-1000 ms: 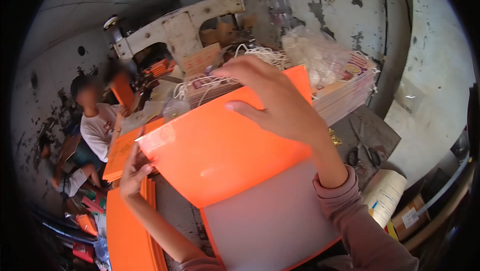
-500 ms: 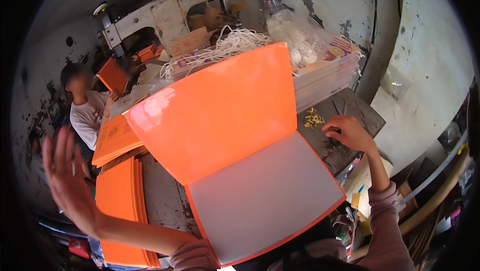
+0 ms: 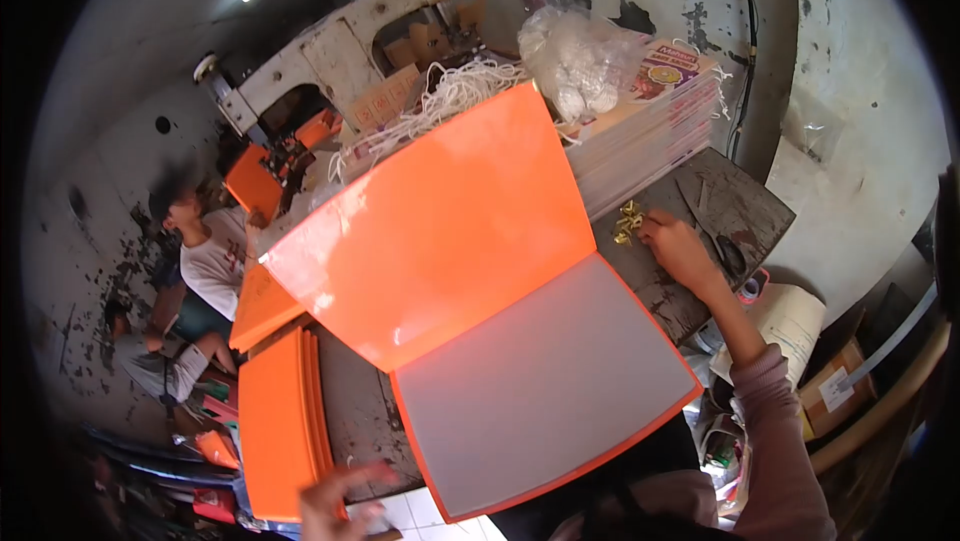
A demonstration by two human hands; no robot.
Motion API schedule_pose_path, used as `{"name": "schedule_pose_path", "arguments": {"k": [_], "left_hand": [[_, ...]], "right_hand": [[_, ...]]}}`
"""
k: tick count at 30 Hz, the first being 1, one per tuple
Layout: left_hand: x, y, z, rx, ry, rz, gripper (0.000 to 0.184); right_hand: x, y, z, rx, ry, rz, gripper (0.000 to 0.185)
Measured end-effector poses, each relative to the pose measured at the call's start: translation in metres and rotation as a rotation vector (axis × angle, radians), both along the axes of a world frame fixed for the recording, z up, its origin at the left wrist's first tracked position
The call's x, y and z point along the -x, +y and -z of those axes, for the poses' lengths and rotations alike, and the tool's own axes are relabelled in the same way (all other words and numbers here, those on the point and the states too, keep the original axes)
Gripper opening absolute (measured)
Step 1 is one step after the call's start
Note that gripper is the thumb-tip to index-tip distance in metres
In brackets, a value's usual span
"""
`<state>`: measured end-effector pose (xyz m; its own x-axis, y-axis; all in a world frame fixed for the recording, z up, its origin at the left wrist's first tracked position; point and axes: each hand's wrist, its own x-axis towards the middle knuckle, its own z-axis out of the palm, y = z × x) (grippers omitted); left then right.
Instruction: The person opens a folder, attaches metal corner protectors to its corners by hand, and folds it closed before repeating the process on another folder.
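Observation:
An orange folder stands open in front of me, its upper cover raised and its grey inner side facing up. My right hand is at the small brass-coloured pieces on the dark table, fingers drawn together; whatever they pinch is too small to make out. Low in the view, my left hand is blurred beside the lower end of a stack of orange folders, fingers apart and holding nothing.
Scissors lie on the table at the right. Behind the folder are white cords, a clear plastic bag and a stack of printed boards. Two people sit at the left, one holding an orange folder.
My right hand has left the folder's cover and reached the brass-coloured pieces. My left hand let go of the cover's left edge, swung out left, then came down to the bottom.

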<state>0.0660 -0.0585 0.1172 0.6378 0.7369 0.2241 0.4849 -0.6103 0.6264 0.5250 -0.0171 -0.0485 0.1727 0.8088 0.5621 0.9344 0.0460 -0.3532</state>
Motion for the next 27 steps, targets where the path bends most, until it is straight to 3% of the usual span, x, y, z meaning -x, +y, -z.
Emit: {"name": "schedule_pose_path", "arguments": {"k": [1, 4, 6, 9, 10, 12, 14, 16, 18, 20, 22, 25, 27], "left_hand": [[0.017, -0.008, 0.015, 0.271, 0.037, -0.045, 0.045], [0.060, -0.046, 0.088, 0.473, -0.135, -0.051, 0.048], [0.039, -0.069, 0.107, 0.495, -0.424, 0.057, 0.052], [0.004, -0.087, 0.148, 0.374, -0.740, -0.067, 0.048], [-0.008, -0.089, 0.156, 0.321, -0.797, -0.117, 0.046], [-0.049, -0.087, 0.137, 0.417, -0.792, -0.127, 0.041], [-0.081, -0.077, 0.129, 0.537, -0.829, 0.085, 0.029], [-0.103, -0.068, 0.127, 0.445, -0.711, 0.082, 0.026], [-0.126, -0.061, 0.119, 0.359, -0.580, 0.091, 0.026], [-0.151, -0.058, 0.106, 0.009, -0.555, 0.059, 0.033], [-0.158, -0.063, 0.097, 0.037, -0.568, 0.044, 0.035], [-0.155, -0.064, 0.104, 0.004, -0.558, -0.063, 0.031], [-0.151, -0.061, 0.118, 0.161, -0.823, -0.089, 0.026]], "right_hand": [[0.004, -0.004, -0.003, 0.034, 0.011, 0.021, 0.007], [0.008, -0.010, -0.009, 0.033, -0.034, -0.010, 0.005], [0.010, -0.006, -0.005, 0.012, -0.116, -0.071, 0.006], [0.012, -0.010, -0.001, 0.036, -0.111, -0.080, 0.010], [0.015, -0.016, -0.005, -0.018, 0.035, -0.099, 0.010], [0.027, -0.030, -0.015, -0.076, 0.171, -0.125, 0.010], [0.053, -0.060, -0.024, -0.118, 1.104, -0.362, 0.006], [0.081, -0.088, -0.033, -0.108, 1.309, -0.475, 0.007], [0.111, -0.112, -0.046, -0.082, 1.389, -0.459, 0.014], [0.141, -0.130, -0.053, -0.111, 1.425, -0.494, 0.019], [0.161, -0.139, -0.063, -0.057, 1.276, -0.485, 0.021], [0.175, -0.137, -0.065, -0.002, 1.356, -0.552, 0.020], [0.179, -0.134, -0.062, 0.009, 1.389, -0.585, 0.021]]}}
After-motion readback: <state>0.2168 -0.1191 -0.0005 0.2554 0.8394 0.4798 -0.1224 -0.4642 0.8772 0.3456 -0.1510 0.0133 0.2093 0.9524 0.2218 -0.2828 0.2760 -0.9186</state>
